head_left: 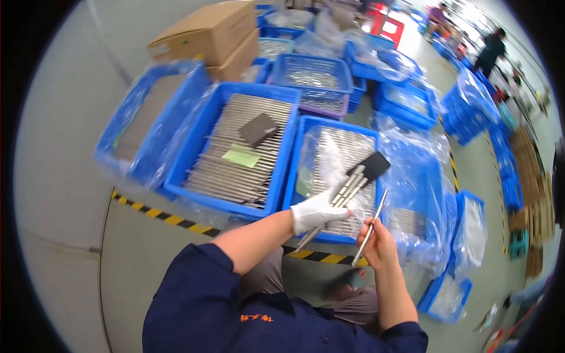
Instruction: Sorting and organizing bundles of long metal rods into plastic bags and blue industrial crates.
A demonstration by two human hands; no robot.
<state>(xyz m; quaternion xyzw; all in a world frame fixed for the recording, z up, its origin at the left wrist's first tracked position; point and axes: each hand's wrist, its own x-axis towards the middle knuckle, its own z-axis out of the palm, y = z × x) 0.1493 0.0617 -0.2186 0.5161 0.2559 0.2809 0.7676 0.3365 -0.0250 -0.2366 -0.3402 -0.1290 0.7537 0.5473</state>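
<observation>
My left hand [315, 213], in a white glove, is closed around a bundle of several slim metal rods [355, 183] that stick out on both sides of it. In my bare right hand [379, 244] a single shiny metal rod [382, 203] stands tilted, gripped by the fingers. Both hands are over the near edge of a blue bin [292, 170] holding more rods and clear plastic film. A flat black object [376, 166] lies in that bin, just beyond the bundle.
On the left, another blue bin [172, 181] holds rows of rods with a dark block [258, 129] and a green slip [241, 156] on them. Cardboard boxes [203, 29] and stacked crates [312, 62] stand behind. Film-lined bins are at right; striped tape [173, 220] marks the floor. People are far off.
</observation>
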